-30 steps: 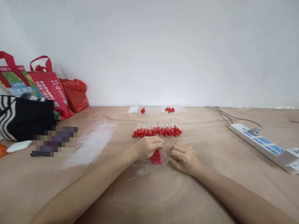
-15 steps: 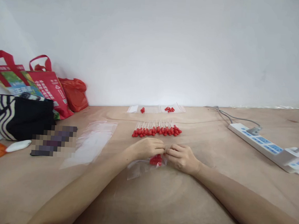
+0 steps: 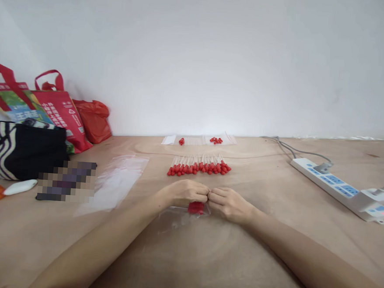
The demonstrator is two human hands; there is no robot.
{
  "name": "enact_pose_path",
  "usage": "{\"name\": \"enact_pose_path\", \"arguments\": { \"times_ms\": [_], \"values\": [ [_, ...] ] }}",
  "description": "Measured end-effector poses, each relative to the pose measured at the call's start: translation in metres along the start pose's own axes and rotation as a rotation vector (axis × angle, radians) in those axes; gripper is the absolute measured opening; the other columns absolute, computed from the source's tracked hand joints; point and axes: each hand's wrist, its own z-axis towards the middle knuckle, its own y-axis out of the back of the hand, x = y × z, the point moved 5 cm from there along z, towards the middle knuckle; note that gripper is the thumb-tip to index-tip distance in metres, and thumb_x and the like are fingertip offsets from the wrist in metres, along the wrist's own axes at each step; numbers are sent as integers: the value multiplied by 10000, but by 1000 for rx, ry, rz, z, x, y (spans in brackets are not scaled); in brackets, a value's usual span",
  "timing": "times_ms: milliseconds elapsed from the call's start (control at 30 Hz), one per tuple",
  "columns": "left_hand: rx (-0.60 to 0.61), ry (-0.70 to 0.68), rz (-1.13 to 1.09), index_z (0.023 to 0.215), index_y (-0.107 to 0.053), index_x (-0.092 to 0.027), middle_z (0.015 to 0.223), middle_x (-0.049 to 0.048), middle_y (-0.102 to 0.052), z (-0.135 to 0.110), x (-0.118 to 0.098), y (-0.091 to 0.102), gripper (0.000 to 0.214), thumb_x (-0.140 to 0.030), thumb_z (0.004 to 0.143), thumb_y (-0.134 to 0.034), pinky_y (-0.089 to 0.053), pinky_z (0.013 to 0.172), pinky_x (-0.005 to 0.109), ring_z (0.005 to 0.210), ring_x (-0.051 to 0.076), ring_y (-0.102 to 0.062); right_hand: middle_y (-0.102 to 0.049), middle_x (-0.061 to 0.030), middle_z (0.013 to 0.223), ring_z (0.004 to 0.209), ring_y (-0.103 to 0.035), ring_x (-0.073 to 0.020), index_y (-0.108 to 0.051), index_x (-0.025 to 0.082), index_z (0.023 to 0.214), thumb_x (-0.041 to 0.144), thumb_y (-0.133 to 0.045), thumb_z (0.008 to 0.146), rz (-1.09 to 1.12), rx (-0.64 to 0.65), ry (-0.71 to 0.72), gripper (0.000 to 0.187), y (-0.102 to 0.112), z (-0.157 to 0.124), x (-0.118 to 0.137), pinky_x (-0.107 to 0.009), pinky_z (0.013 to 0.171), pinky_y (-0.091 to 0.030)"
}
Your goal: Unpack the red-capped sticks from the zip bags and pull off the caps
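My left hand point(image 3: 186, 193) and my right hand point(image 3: 227, 204) meet knuckle to knuckle over a small clear plastic bag point(image 3: 182, 213) with red-tipped pieces point(image 3: 196, 207) inside. Both hands have their fingers curled and pinch the bag's top edge. The bag lies on the wooden table point(image 3: 203, 259) between my forearms. Beyond the hands lies a row of several red-tipped sticks point(image 3: 198, 166). Further back, near the wall, are flat clear bags point(image 3: 199, 140) with a few red pieces point(image 3: 217, 140).
A stack of empty clear bags point(image 3: 117, 180) lies to the left. Further left are a black striped bag point(image 3: 23, 150), red shopping bags point(image 3: 59, 108) and a white object point(image 3: 19, 187). A white power strip point(image 3: 343, 188) with cable lies at the right.
My hands have come together at the bag's top edge. The red pieces show less, now mostly covered by my fingers. The view has shifted slightly.
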Motion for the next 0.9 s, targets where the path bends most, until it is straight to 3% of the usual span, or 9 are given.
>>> {"name": "enact_pose_path", "arguments": {
  "times_ms": [100, 233, 300, 667, 900],
  "values": [
    [17, 41, -29, 662, -517, -147, 772, 45, -585, -1, 0, 2, 329, -129, 889, -280, -465, 786, 226, 795, 99, -557, -529, -17, 631, 600, -445, -103, -550, 144, 627, 115, -312, 876, 1, -21, 12, 346, 2, -3, -1, -231, 577, -372],
    [-96, 98, -42, 723, -545, -135, 894, 79, -616, -4, 2, 6, 289, -132, 882, -304, -442, 877, 248, 961, 125, -541, -591, -64, 790, 711, -493, -121, -589, 125, 787, 122, -292, 883, -28, -129, 4, 313, 6, -10, -3, -253, 628, -396],
    [-128, 92, -41, 718, -547, -142, 895, 73, -624, -4, 2, 7, 272, -127, 875, -325, -437, 895, 256, 955, 121, -547, -592, -68, 795, 717, -496, -121, -587, 123, 777, 119, -295, 881, -35, -161, 16, 310, 6, -11, -2, -255, 625, -392],
    [-57, -3, 0, 628, -518, -139, 724, 43, -613, 5, -4, 13, 317, -106, 874, -321, -442, 876, 258, 767, 96, -573, -503, -34, 620, 601, -422, -114, -526, 138, 591, 119, -286, 884, 5, -90, 45, 379, 5, -4, 2, -249, 559, -333],
    [-115, 103, -76, 779, -565, -124, 941, 72, -635, -7, 12, 29, 273, -73, 866, -311, -372, 981, 301, 981, 116, -553, -504, -33, 647, 625, -402, -119, -541, 148, 656, 113, -318, 864, 13, -70, -63, 307, -5, -14, -8, -248, 571, -328]
  ]
}}
